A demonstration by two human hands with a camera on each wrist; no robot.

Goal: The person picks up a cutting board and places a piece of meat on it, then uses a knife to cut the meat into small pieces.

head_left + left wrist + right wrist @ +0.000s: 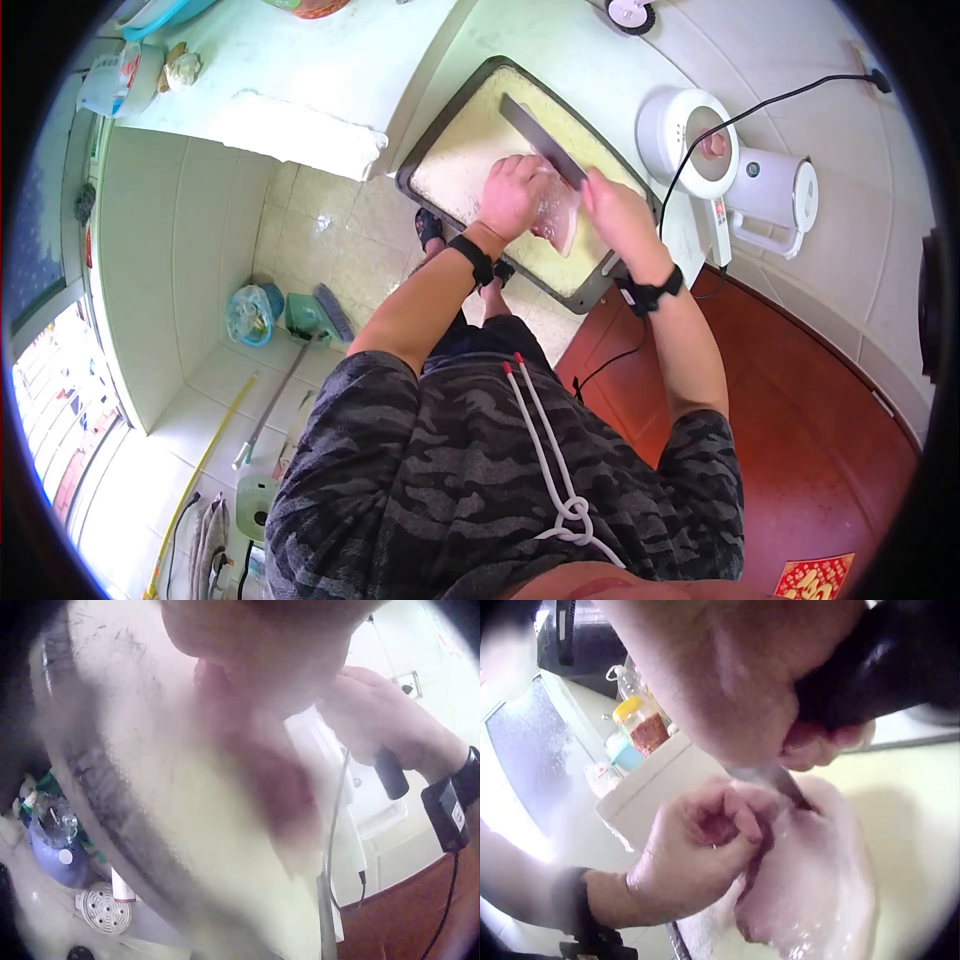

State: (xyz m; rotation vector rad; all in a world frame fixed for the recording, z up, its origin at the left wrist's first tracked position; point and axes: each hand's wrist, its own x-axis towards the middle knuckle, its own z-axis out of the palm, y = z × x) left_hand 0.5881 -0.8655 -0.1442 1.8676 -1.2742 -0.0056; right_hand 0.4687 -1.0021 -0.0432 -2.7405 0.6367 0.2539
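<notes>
A slab of raw meat (560, 217), pale with a pinkish edge, lies on a cream cutting board (450, 165) with a dark rim. My left hand (512, 195) holds the slab's far part, its fingers curled at the edge in the right wrist view. In my right hand (622, 222) is a broad kitchen knife (540, 138), gripped by its black handle (877, 667). The blade meets the meat (810, 877) close beside the left hand's fingers (739, 814). The left wrist view shows the meat (289, 802) blurred below that hand.
Right of the board stand a white rice cooker (688, 143) and a white kettle (770, 200), with a black cord (765, 105) running across. A white counter (330, 60) extends to the left. Below are a tiled floor (340, 215) and a red surface (790, 400).
</notes>
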